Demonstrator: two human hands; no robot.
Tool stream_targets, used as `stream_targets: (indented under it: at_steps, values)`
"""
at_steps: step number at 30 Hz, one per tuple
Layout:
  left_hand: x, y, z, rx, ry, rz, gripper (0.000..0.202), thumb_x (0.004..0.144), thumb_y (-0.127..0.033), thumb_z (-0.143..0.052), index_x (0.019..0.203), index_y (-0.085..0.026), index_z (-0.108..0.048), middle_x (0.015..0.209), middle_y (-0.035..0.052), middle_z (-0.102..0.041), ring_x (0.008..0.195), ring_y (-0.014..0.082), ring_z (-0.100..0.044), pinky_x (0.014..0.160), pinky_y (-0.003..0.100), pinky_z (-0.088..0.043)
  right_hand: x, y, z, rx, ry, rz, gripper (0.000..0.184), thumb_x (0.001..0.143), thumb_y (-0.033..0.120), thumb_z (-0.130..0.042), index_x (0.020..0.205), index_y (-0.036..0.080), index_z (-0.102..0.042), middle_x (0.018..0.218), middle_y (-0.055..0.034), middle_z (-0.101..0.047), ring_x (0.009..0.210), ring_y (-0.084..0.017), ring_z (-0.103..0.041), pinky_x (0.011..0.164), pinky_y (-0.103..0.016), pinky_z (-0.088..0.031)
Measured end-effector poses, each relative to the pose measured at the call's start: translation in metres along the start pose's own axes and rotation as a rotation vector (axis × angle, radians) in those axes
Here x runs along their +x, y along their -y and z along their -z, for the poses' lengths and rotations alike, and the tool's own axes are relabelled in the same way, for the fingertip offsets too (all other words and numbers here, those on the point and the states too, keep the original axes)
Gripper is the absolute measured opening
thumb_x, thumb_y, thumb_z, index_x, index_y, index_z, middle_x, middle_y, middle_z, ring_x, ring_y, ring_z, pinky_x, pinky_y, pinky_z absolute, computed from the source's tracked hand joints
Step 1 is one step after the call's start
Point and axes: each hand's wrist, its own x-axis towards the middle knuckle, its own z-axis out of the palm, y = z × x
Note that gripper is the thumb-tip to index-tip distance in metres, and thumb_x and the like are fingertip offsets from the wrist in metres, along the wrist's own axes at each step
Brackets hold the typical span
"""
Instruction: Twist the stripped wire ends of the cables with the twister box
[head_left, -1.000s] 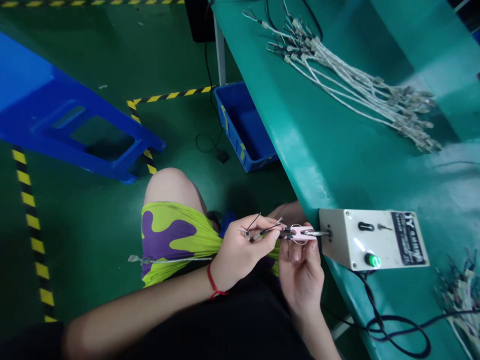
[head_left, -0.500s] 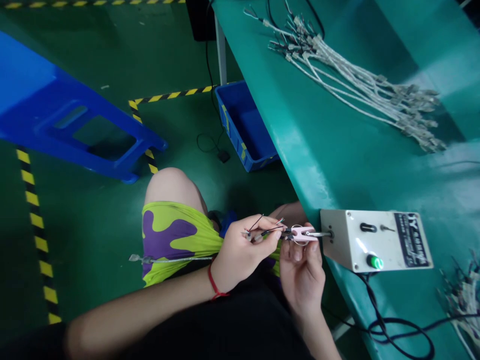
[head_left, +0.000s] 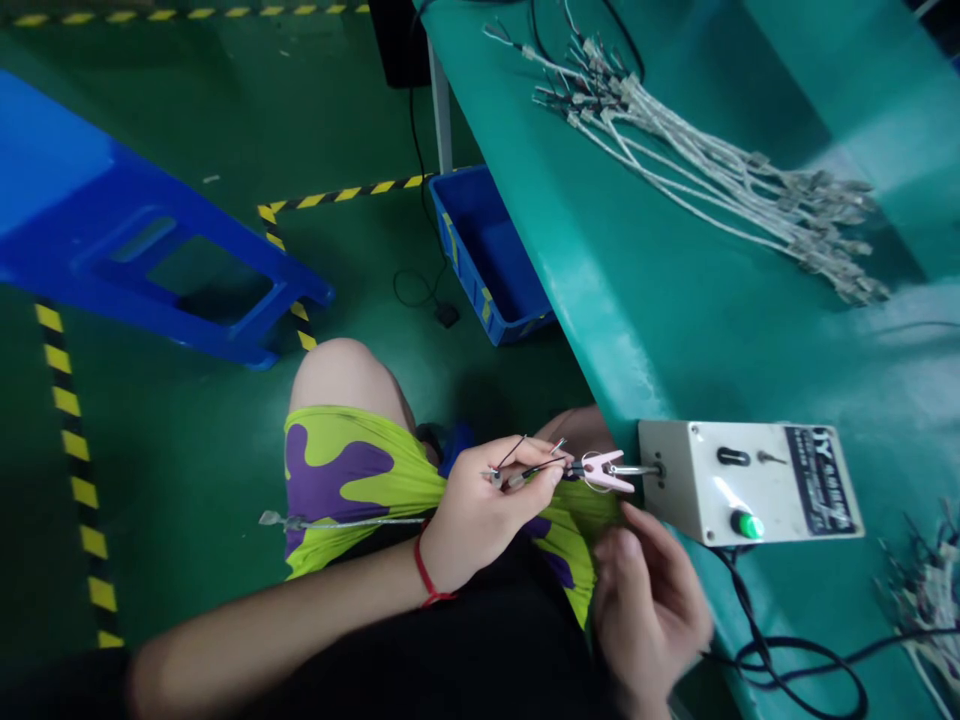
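Your left hand (head_left: 480,500) pinches thin wires (head_left: 535,467) whose dark ends meet the pink clip (head_left: 600,470). The clip sits on the metal rod (head_left: 637,469) of the white box (head_left: 739,480) at the table (head_left: 600,300) edge. Your right hand (head_left: 652,600), blurred and loosely curled, is apart from the clip. A cable bundle (head_left: 697,160) lies beyond.

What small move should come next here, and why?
Probably move the right hand a little farther from the pink clip: it seems to grip the wires held by the left hand, and a metal shaft that might turn joins it to the white box, whose green button glows.
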Motion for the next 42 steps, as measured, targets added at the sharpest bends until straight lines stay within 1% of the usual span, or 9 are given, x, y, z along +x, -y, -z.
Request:
stream_targets:
  at_steps: [3, 5, 10, 18, 20, 24, 26, 32, 42]
  values:
    - [-0.001, 0.001, 0.001, 0.005, 0.000, -0.003, 0.005, 0.091, -0.016, -0.076, 0.086, -0.017, -0.077, 0.107, 0.0100, -0.082, 0.104, 0.0242, -0.078, 0.091, 0.032, -0.062, -0.002, 0.014, 0.008, -0.165, -0.273, 0.299, 0.050, 0.083, 0.031, -0.086, 0.131, 0.024, -0.074, 0.088, -0.0063, -0.073, 0.066, -0.020, -0.064, 0.058, -0.035, -0.049]
    - [-0.002, 0.002, 0.001, 0.011, 0.002, -0.009, 0.005, 0.092, -0.017, -0.076, 0.087, -0.017, -0.078, 0.108, 0.0098, -0.082, 0.108, 0.0242, -0.077, 0.094, 0.033, -0.062, 0.004, 0.021, 0.009, -0.173, -0.312, 0.294, 0.057, 0.084, 0.030, -0.085, 0.139, 0.026, -0.069, 0.085, -0.0049, -0.071, 0.066, -0.019, -0.061, 0.060, -0.037, -0.049]
    - [-0.004, 0.002, 0.002, 0.034, 0.005, -0.019, 0.009, 0.094, -0.019, -0.075, 0.086, -0.019, -0.077, 0.110, 0.0097, -0.083, 0.113, 0.0256, -0.076, 0.097, 0.036, -0.062, 0.017, 0.022, 0.009, -0.196, -0.304, 0.254, 0.049, 0.086, 0.031, -0.084, 0.133, 0.022, -0.073, 0.081, -0.0058, -0.070, 0.061, -0.018, -0.057, 0.058, -0.037, -0.047]
    - [-0.010, -0.004, 0.008, 0.059, -0.049, -0.024, 0.009, 0.093, -0.018, -0.075, 0.085, -0.018, -0.077, 0.108, 0.0086, -0.083, 0.114, 0.0247, -0.075, 0.098, 0.034, -0.061, 0.005, 0.024, 0.003, -0.151, -0.383, 0.311, 0.035, 0.087, 0.031, -0.083, 0.121, 0.024, -0.079, 0.085, -0.0064, -0.071, 0.064, -0.018, -0.060, 0.058, -0.036, -0.049]
    - [-0.013, -0.008, 0.010, 0.085, -0.050, -0.008, 0.007, 0.093, -0.018, -0.075, 0.089, -0.018, -0.079, 0.106, 0.0087, -0.082, 0.110, 0.0247, -0.075, 0.094, 0.033, -0.062, -0.001, 0.020, 0.002, -0.091, -0.276, 0.259, 0.025, 0.085, 0.032, -0.085, 0.108, 0.023, -0.082, 0.085, -0.0064, -0.071, 0.064, -0.018, -0.061, 0.056, -0.033, -0.049]
    - [-0.024, -0.017, 0.014, 0.132, -0.036, 0.019, 0.006, 0.093, -0.021, -0.076, 0.090, -0.018, -0.080, 0.097, 0.0079, -0.081, 0.092, 0.0230, -0.076, 0.080, 0.032, -0.062, -0.011, 0.012, 0.000, 0.028, 0.338, -0.184, 0.024, 0.087, 0.036, -0.082, 0.105, 0.021, -0.078, 0.075, -0.0027, -0.066, 0.055, -0.013, -0.053, 0.048, -0.026, -0.043]
    - [-0.030, -0.021, 0.016, 0.143, -0.019, -0.020, 0.005, 0.091, -0.019, -0.077, 0.086, -0.019, -0.079, 0.092, 0.0061, -0.080, 0.084, 0.0200, -0.075, 0.073, 0.028, -0.060, -0.013, 0.010, -0.004, 0.122, 0.493, -0.299, 0.022, 0.090, 0.033, -0.079, 0.109, 0.022, -0.077, 0.069, 0.0010, -0.062, 0.053, -0.010, -0.048, 0.049, -0.024, -0.041]
    - [-0.046, -0.020, 0.021, 0.186, 0.043, -0.094, 0.008, 0.091, -0.015, -0.076, 0.084, -0.020, -0.076, 0.087, 0.0027, -0.077, 0.078, 0.0160, -0.071, 0.067, 0.024, -0.054, -0.019, 0.014, -0.011, 0.313, 0.570, -0.287, 0.009, 0.093, 0.026, -0.077, 0.101, 0.023, -0.075, 0.070, 0.0022, -0.060, 0.062, -0.011, -0.053, 0.058, -0.025, -0.043]
    - [-0.055, -0.018, 0.021, 0.151, 0.201, 0.015, 0.008, 0.095, -0.018, -0.074, 0.087, -0.020, -0.076, 0.089, 0.0019, -0.077, 0.081, 0.0150, -0.071, 0.072, 0.022, -0.054, -0.024, 0.022, -0.011, 0.411, 0.515, -0.243, 0.009, 0.090, 0.027, -0.078, 0.088, 0.023, -0.070, 0.070, 0.0046, -0.049, 0.060, -0.009, -0.041, 0.060, -0.023, -0.040]
